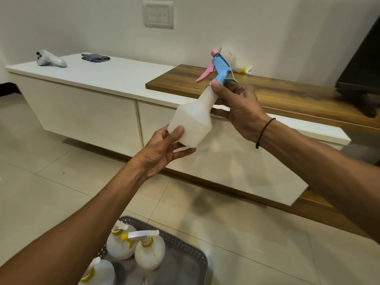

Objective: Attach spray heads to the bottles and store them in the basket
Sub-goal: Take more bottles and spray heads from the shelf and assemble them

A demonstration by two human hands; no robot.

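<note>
I hold a translucent white bottle [194,118] tilted in the air in front of the cabinet. My left hand [164,151] cups its base. My right hand [239,105] grips the neck, right under the blue and pink spray head [221,67] that sits on top of the bottle. Below, at the bottom edge, a grey perforated basket [185,262] stands on the floor with three white bottles [149,253] in it, each with a white and yellow spray head. Another white bottle with a yellow collar [239,62] lies on the wooden top behind the spray head.
A long white cabinet [92,108] with a wooden slab [277,95] runs across the view. On its white top lie a white controller [50,59] and a folded grey cloth [95,57]. A dark screen [362,70] stands at the right. The floor is pale tile.
</note>
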